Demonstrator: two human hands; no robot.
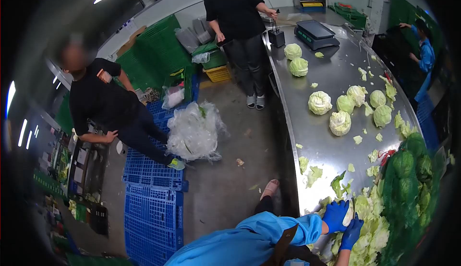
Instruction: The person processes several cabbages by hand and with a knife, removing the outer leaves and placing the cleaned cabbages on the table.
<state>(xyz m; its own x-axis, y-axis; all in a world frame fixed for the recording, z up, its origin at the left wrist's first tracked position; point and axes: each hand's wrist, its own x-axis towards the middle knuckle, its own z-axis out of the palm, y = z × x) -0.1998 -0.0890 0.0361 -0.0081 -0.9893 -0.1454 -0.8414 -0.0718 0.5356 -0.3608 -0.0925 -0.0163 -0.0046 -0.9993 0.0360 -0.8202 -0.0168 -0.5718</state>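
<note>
My left hand (336, 216), in a blue glove, is closed against a pale cabbage (348, 217), which it largely hides. Beside it, my right hand (353, 234), also gloved in blue, is closed around what looks like a knife; its thin blade (354, 207) stands up along the cabbage. The handle is hidden in the fist. Loose cabbage leaves (372, 235) are heaped around and under both hands. A darker green leaf (338, 184) lies just beyond the left hand.
Several trimmed cabbages (320, 102) sit farther up the steel table (307, 136). A green net sack of cabbages (406, 189) stands at the right. A scale (316, 35) is at the far end. Two people stand left of the table, near blue pallets (153, 218); another works at right.
</note>
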